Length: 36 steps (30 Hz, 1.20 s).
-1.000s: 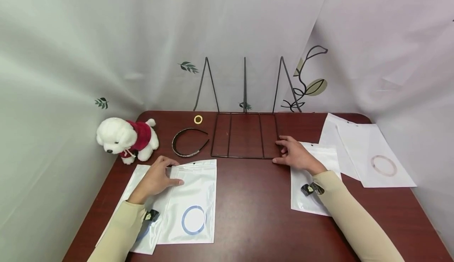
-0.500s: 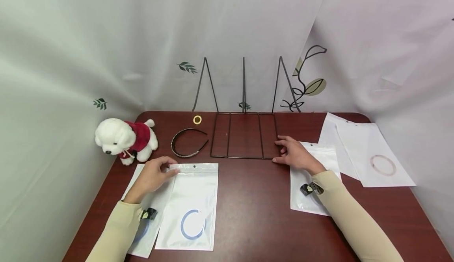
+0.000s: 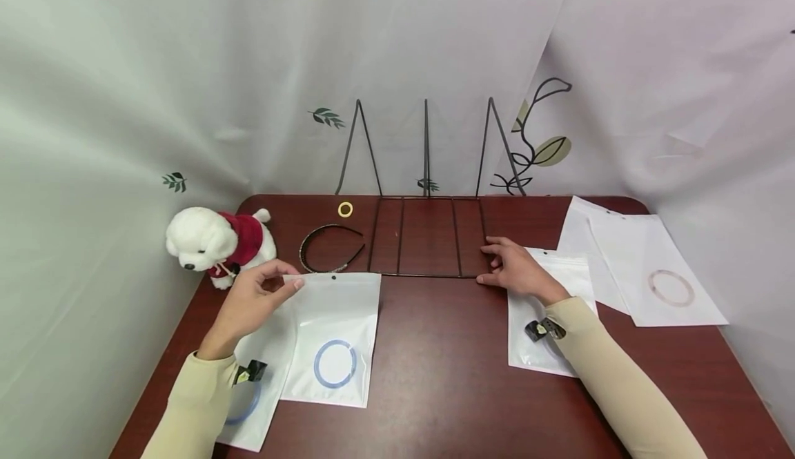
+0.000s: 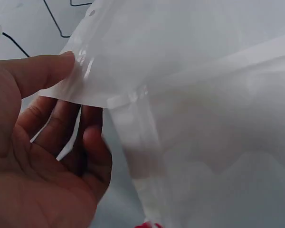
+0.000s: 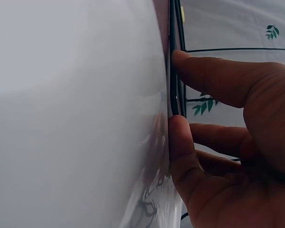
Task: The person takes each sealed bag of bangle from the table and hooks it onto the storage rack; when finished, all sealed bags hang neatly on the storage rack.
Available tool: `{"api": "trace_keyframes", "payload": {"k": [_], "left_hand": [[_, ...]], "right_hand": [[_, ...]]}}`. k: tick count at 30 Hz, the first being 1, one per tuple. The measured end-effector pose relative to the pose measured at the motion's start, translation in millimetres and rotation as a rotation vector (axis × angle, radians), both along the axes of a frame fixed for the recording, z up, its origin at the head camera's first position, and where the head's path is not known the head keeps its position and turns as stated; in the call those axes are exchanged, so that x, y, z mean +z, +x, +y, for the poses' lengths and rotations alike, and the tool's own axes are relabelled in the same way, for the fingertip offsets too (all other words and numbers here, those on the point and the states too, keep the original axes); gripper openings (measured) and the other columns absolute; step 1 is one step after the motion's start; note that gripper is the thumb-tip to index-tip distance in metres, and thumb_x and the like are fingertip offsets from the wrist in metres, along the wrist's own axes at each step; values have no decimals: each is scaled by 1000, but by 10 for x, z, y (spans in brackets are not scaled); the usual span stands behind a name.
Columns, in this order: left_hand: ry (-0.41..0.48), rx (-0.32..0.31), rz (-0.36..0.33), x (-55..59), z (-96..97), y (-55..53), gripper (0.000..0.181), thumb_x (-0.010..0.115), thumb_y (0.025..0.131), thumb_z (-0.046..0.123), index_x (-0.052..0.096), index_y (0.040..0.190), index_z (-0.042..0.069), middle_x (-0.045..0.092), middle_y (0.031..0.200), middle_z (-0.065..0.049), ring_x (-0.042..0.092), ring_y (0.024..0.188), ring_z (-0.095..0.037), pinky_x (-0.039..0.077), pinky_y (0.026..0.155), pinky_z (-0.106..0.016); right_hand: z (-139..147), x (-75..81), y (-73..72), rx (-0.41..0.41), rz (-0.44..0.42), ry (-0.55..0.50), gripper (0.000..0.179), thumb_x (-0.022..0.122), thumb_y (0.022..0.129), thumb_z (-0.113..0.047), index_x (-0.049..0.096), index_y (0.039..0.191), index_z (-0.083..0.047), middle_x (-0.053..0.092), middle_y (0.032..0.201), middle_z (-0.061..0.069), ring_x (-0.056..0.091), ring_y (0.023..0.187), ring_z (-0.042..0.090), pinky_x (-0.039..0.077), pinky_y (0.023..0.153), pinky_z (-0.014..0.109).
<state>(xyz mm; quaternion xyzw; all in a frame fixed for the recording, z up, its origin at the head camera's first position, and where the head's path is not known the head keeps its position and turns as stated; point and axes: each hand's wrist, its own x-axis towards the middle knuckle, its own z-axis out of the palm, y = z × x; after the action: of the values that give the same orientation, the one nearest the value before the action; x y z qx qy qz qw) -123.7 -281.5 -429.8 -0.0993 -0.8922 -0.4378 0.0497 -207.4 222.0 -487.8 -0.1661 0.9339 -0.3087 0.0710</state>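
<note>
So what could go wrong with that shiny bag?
The left fingers pinch the white zip bag only near a corner, so it might slip or swing. In the head view, its top edge meets the sparkly headband, so it could bump that. The right fingers touch the wire rack, so a nudge might shift it.

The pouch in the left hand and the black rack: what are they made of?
The pouch looks like thin, glossy white plastic film: it catches shiny highlights near its pinched corner.
The rack seems metal wire with a dark finish, judging by its slender bent rods; painted or coated, unclear.
</note>
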Motion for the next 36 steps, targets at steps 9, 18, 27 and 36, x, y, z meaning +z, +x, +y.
{"api": "trace_keyframes", "payload": {"k": [9,18,27,36], "left_hand": [[193,-59,155,156,128,-27,12,75,95,-4,75,102,6,77,94,9,67,66,-15,56,61,-22],[231,-83,287,327,230,-67,17,74,91,-13,74,101,1,77,90,17,61,61,-11,49,55,-20],[245,-119,327,527,309,-135,16,74,91,-13,72,104,-4,75,88,21,65,68,-3,52,62,-15],[264,-81,361,630,445,-260,12,78,94,-2,75,105,-1,77,85,12,60,62,-6,47,56,-19]], "right_hand": [[20,-22,5,-2,28,0,65,89,86,-18,64,140,8,50,155,26,64,94,16,50,98,46],[-20,11,-17,-8,19,2,68,90,84,-19,64,140,8,51,155,28,65,91,16,50,103,49],[-51,36,-18,-31,29,-16,67,91,83,-22,65,139,6,58,148,25,62,87,14,49,96,45],[-14,5,-1,-54,24,-29,74,94,81,-21,62,142,6,66,132,18,61,83,12,49,88,40]]}}
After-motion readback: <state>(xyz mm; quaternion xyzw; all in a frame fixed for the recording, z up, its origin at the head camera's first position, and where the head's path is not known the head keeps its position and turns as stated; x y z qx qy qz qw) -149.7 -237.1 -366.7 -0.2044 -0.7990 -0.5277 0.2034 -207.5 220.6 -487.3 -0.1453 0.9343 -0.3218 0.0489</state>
